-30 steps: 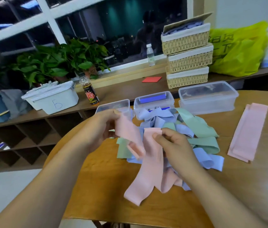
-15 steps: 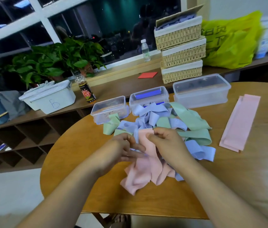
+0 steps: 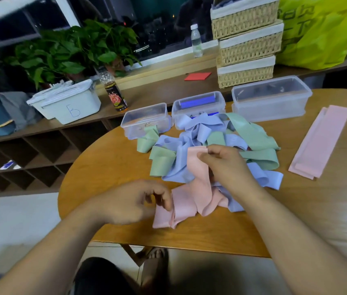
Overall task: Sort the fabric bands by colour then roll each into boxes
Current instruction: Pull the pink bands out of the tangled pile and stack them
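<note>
A tangled heap of green bands and blue bands lies in the middle of the round wooden table. On its near side lies a pink band. My right hand pinches the pink band's far end, lifted over the heap. My left hand pinches the band's near end close to the table's front edge. A flat stack of pink bands lies at the right. Three clear plastic boxes stand behind the heap: a small one, a middle one holding something blue, and a large one.
Behind the table runs a wooden shelf with stacked wicker baskets, a yellow bag, a water bottle, a dark bottle, a white bin and potted plants. My foot in a sandal shows below the table.
My hands have drawn apart along the pink band: the left hand moved down toward the table's front edge, the right stayed at the far end. The band now lies stretched between them.
</note>
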Action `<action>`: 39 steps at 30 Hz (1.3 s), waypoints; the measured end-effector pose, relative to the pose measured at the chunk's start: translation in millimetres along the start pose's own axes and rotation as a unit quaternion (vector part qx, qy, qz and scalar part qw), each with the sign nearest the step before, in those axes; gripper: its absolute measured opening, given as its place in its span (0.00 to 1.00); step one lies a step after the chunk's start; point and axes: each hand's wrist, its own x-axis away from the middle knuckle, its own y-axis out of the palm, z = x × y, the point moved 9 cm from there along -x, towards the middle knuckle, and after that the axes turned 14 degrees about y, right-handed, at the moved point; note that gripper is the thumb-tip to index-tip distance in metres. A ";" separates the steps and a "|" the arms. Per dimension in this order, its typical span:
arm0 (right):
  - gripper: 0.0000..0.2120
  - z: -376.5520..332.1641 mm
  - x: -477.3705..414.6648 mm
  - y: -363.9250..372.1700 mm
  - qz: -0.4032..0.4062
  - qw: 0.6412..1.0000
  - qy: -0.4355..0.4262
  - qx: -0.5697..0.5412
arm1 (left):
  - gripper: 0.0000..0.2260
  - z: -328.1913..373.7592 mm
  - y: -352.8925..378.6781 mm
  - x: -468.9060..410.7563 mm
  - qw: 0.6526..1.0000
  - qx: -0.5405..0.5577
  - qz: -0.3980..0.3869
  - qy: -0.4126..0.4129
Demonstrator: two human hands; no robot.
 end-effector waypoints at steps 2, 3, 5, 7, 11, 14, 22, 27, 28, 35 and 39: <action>0.12 0.9 0.2 3.1 -0.001 1.000 -0.002 0.004 | 0.12 -3.6 11.7 9.2 0.997 -0.073 -0.035 -0.013; 0.11 1.1 0.6 4.8 -0.001 1.000 -0.002 0.008 | 0.13 -7.4 16.2 12.1 0.993 -0.112 -0.037 -0.022; 0.13 0.1 1.9 7.9 -0.005 1.000 -0.006 0.020 | 0.14 -12.2 22.9 15.4 0.983 -0.178 -0.025 -0.025; 0.14 -2.3 4.1 9.4 -0.005 1.000 -0.010 0.027 | 0.09 -10.0 22.5 15.8 0.977 -0.215 0.004 -0.001; 0.14 -14.1 14.4 9.2 -0.007 1.000 -0.021 0.020 | 0.02 4.8 -14.1 23.6 0.976 -0.182 0.118 0.005; 0.15 -30.5 28.3 12.6 -0.023 0.999 -0.047 0.012 | 0.01 34.8 -55.4 30.9 0.970 -0.078 0.231 0.018; 0.08 -89.6 70.2 18.2 -0.067 0.991 -0.107 -0.035 | 0.04 127.6 -110.4 40.4 0.913 0.188 0.307 0.192; 0.10 -107.1 95.8 27.9 -0.122 0.983 -0.093 -0.096 | 0.05 122.6 -104.2 15.7 0.922 0.167 0.321 0.141; 0.11 -107.9 98.4 28.3 -0.130 0.982 -0.091 -0.101 | 0.05 119.6 -103.1 12.3 0.924 0.151 0.326 0.131; 0.11 -107.5 100.5 17.6 -0.134 0.981 -0.057 -0.131 | 0.06 118.6 -106.0 6.5 0.914 0.070 0.381 0.119; 0.10 -108.6 102.2 5.4 -0.140 0.975 -0.042 -0.170 | 0.14 118.2 -112.2 0.7 0.912 0.045 0.400 0.079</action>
